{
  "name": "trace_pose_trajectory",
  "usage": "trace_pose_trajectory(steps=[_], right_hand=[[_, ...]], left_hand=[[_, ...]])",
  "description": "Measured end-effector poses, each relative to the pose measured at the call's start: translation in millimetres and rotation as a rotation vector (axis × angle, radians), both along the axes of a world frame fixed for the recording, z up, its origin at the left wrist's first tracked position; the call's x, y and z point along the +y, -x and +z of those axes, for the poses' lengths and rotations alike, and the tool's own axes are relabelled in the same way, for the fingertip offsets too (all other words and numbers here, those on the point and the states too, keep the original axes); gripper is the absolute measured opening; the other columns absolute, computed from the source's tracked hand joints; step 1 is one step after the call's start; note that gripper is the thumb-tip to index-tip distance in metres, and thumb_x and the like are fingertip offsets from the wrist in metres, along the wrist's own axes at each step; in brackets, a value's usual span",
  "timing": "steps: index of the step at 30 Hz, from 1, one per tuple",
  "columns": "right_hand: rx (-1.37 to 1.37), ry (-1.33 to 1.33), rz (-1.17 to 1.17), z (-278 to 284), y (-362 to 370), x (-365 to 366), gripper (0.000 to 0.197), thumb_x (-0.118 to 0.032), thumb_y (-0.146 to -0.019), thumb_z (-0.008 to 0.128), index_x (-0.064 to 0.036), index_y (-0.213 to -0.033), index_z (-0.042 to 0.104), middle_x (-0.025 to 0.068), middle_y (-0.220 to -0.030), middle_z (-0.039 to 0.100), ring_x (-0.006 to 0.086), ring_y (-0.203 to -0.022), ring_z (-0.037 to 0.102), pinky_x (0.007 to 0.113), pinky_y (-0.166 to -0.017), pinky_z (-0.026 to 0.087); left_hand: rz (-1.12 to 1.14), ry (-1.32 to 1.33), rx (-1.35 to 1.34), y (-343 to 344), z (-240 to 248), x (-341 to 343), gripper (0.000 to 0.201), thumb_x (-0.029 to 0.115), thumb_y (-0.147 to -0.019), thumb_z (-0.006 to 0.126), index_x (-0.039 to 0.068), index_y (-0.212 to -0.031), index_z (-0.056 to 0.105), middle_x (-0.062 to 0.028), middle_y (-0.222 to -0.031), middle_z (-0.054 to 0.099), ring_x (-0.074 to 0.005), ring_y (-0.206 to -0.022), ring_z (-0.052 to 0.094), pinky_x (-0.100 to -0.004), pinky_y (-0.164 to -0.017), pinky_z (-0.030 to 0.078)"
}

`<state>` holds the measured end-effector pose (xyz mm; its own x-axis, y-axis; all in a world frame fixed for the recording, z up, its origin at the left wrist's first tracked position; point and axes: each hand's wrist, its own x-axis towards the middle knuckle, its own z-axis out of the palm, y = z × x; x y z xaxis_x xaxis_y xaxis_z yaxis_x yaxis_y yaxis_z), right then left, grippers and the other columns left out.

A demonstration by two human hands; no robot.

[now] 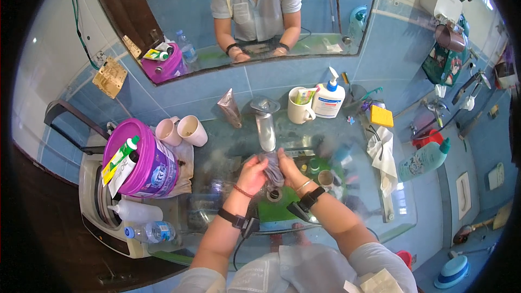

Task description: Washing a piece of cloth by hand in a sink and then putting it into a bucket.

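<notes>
Both my hands are closed on a wet-looking greyish-purple cloth (274,171), bunched up just below the spout of the chrome faucet (265,130). My left hand (253,173) grips its left side and my right hand (293,171) its right side. Below the cloth is the round drain (274,195) of the glass sink. Whether water is running is hard to make out. A dark strap with a small device circles each of my wrists.
On the left stand a purple bucket (142,157) with tubes on its lid, two mugs (192,131), and plastic bottles (153,231). Behind the sink are a white mug (300,109) and a pump bottle (329,97). To the right lie a white cloth (383,157) and a teal bottle (423,161).
</notes>
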<state>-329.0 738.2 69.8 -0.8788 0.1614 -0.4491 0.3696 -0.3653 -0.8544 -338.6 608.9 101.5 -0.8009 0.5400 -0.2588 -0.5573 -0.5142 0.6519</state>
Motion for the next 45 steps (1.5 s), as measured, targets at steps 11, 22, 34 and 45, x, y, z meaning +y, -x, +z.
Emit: trace_pose_trajectory(steps=[11, 22, 34, 45], right_hand=[[-0.023, -0.833, -0.4, -12.6, -0.8, -9.9, 0.042, -0.041, -0.076, 0.059, 0.0012, -0.077, 0.063, 0.0238, -0.088, 0.059, 0.0373, -0.085, 0.056, 0.045, -0.075, 0.042], [0.314, -0.879, -0.364, -15.6, -11.1, -48.2, 0.035, -0.039, -0.079, 0.053, -0.0045, -0.077, 0.062, 0.0194, -0.086, 0.056, 0.0369, -0.091, 0.049, 0.047, -0.079, 0.038], [0.129, -1.102, -0.315, -43.3, -3.2, -26.5, 0.025, -0.028, -0.077, 0.05, -0.0045, -0.081, 0.058, 0.0162, -0.084, 0.056, 0.0355, -0.089, 0.048, 0.051, -0.069, 0.035], [0.141, -0.735, -0.149, -10.3, -5.9, -29.7, 0.032, -0.037, -0.078, 0.053, -0.0054, -0.085, 0.057, 0.0221, -0.106, 0.053, 0.0423, -0.097, 0.046, 0.049, -0.082, 0.037]], left_hand=[[0.364, 0.243, -0.022, -7.2, -73.0, 31.6, 0.031, 0.037, -0.088, 0.041, 0.009, -0.094, 0.052, -0.0079, -0.1, 0.057, -0.026, -0.094, 0.055, -0.0437, -0.085, 0.044], [-0.248, -0.464, -0.095, 5.3, -43.3, 31.9, 0.046, 0.047, -0.091, 0.034, 0.005, -0.102, 0.049, -0.0093, -0.103, 0.056, -0.0248, -0.109, 0.049, -0.0443, -0.087, 0.043], [0.08, -0.198, -0.049, -4.6, -39.1, 40.9, 0.023, 0.031, -0.089, 0.044, 0.012, -0.09, 0.056, -0.001, -0.087, 0.058, -0.0213, -0.092, 0.053, -0.0403, -0.085, 0.04], [-0.003, -0.109, -0.176, 4.0, -80.2, 14.4, 0.025, 0.03, -0.091, 0.046, 0.012, -0.106, 0.054, -0.0038, -0.11, 0.054, -0.0183, -0.107, 0.049, -0.0362, -0.086, 0.044]])
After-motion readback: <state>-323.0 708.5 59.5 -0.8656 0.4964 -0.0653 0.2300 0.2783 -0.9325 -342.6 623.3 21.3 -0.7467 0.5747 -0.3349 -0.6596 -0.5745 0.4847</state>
